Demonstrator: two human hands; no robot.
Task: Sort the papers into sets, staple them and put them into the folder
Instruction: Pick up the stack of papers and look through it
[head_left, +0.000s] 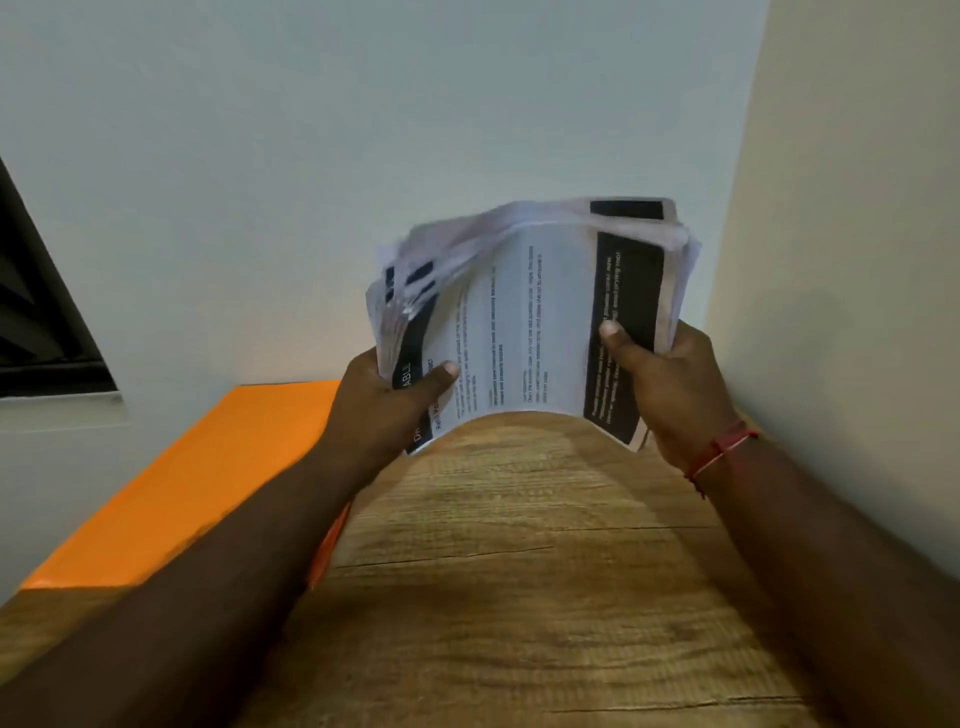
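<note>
So the biggest thing in view is the plain pale wall filling the whole top half, with a cream side wall meeting it on the right. Below that is the wood-grain desk, light brown with a few dark cracks running across it.

On the left side of the desk there's a flat bright orange folder, lying closed by the look of it, pushed up near the wall. The left forearm crosses over its near right edge. A dark window frame pokes in at the far left edge.

The thick stack of white printed papers is up in the air above the desk, not touching it, held between both hands. The top sheet has black bands down its two sides and lines of text running sideways. The stack bows upward in the middle, and the far sheets are fanned out and blurry, so I can't read much.

The left hand grips the left end, thumb on top of the black band. The right hand clamps the right end the same way, thumb pressed on the other band. The hands are apart, one on each end.

Smallest bit: a thin red thread bracelet on the right wrist.
</note>
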